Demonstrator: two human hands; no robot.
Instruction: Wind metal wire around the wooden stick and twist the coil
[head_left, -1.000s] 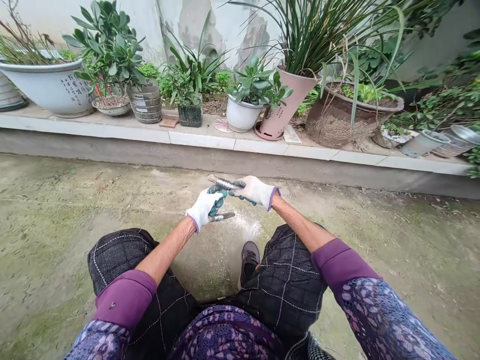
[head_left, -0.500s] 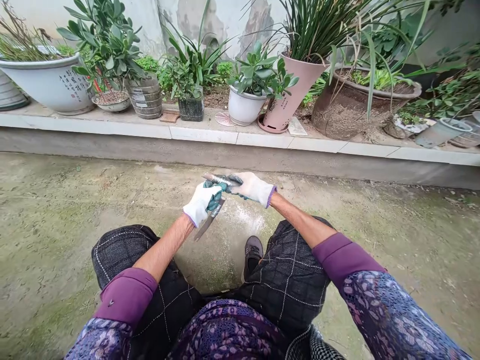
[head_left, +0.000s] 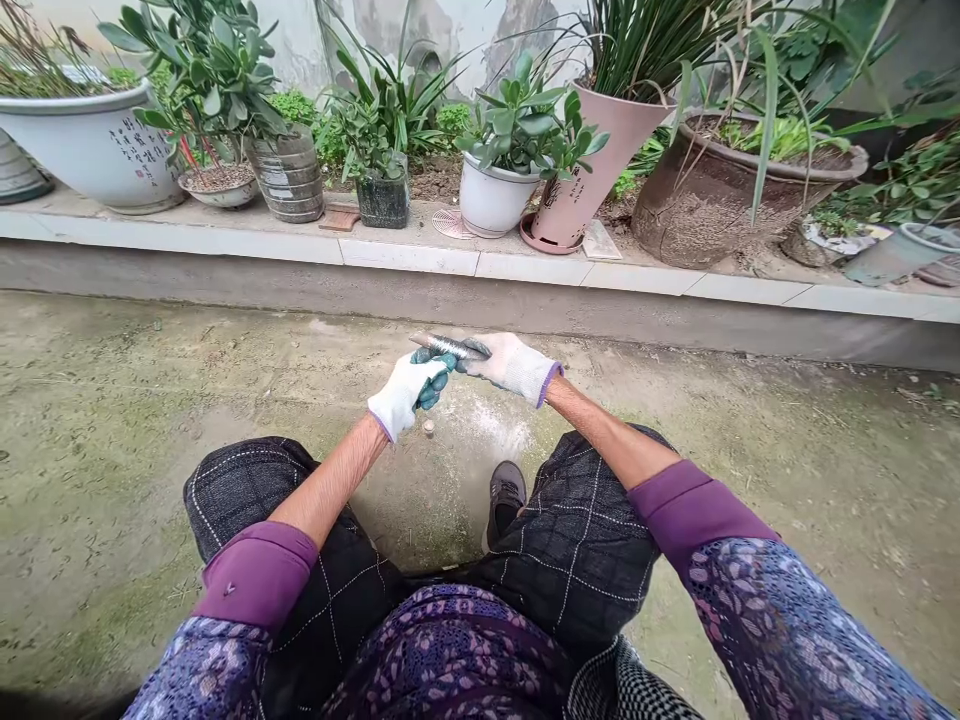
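Note:
Both hands wear white gloves with green palms and meet in front of my knees. My right hand (head_left: 514, 365) is closed on one end of a slim silvery fish (head_left: 448, 347), held level and pointing left. My left hand (head_left: 405, 393) is closed just under the fish's free end, its green fingertips touching it. It grips a metal blade (head_left: 428, 428), which shows only as a small stub below the glove. A whitish patch of flecks (head_left: 491, 438) lies on the concrete beneath the hands.
I sit low with my knees apart, and my shoe (head_left: 506, 492) rests on the mossy concrete floor. A raised tiled ledge (head_left: 405, 258) runs across ahead. It carries a white pot (head_left: 491, 205), a pink pot (head_left: 581, 175), a large white bowl planter (head_left: 90, 150) and several other potted plants.
The blade in my left hand swung from pointing right, to down-left, to nearly end-on below the glove. Both hands rose slightly toward the ledge, and the fish stayed in my right hand.

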